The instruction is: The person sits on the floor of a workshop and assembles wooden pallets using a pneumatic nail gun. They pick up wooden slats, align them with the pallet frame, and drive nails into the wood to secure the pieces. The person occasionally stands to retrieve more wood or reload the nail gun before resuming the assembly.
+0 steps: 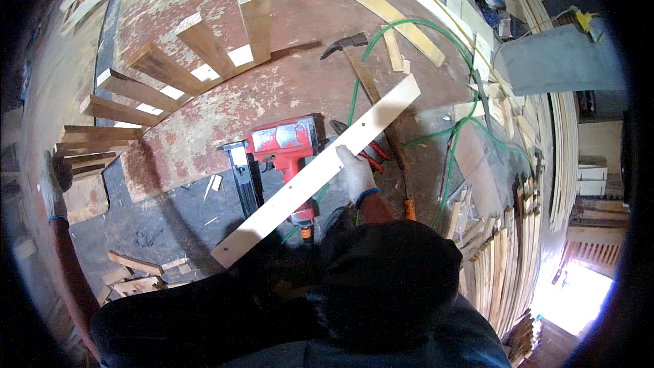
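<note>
My right hand [357, 172], in a pale glove with a blue cuff, is closed around the lower edge of a light wooden board [300, 187]. The board slants from lower left to upper right, across a red nail gun [281, 142] lying on the floor. Far to the left, my gloved left hand [53, 185] grips the end of a wooden slat [95, 149], its fingers partly hidden. That slat is the nearest in a row of several upright slats [146, 61] standing along a curve. Red-handled pliers [373, 153] and a hammer [361, 75] lie beyond the board.
A green air hose [446, 177] loops over the floor on the right. Stacked wooden strips [507, 259] stand at the lower right. Wood offcuts [139, 274] lie at the lower left. A worn reddish panel [184, 140] and a long curved plank [381, 3] lie ahead.
</note>
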The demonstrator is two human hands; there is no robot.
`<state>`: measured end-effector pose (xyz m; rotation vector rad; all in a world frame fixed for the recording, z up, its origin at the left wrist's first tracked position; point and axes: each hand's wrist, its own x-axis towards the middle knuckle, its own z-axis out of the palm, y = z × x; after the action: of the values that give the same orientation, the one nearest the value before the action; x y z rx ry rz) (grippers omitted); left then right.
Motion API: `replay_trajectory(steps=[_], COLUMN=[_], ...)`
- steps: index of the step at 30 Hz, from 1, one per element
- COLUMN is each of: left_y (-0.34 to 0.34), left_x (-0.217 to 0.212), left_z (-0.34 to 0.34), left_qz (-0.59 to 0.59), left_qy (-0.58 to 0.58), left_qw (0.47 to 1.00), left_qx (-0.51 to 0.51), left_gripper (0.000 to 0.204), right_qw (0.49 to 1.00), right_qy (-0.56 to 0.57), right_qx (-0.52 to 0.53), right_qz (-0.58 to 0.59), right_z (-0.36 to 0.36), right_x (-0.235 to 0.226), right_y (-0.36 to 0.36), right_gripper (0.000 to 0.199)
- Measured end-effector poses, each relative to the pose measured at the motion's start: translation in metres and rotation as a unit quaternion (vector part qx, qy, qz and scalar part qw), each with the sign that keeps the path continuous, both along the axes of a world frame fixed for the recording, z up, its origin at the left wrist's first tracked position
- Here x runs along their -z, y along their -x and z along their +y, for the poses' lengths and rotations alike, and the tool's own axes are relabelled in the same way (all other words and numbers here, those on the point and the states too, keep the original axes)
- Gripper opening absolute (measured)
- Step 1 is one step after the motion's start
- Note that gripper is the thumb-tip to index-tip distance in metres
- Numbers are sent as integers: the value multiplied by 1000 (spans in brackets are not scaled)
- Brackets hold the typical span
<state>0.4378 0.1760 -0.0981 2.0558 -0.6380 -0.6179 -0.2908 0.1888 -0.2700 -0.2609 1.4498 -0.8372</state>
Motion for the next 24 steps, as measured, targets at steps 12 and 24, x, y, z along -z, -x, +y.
replay_trajectory(steps=[12,24], left_y=[131,350], left_x=[-39,-6], left_z=[18,60], left_qz=[-294,-53], left_qy=[-51,-172], left_qw=[947,828], left_qx=[121,530], left_gripper=[38,71], right_qw=[990,969], right_qy=[122,191], right_qx=[-14,-121], right_qz=[63,104], right_z=[-25,-61], right_x=[-64,-104], right_y=[-12,-59], right_gripper=[34,36])
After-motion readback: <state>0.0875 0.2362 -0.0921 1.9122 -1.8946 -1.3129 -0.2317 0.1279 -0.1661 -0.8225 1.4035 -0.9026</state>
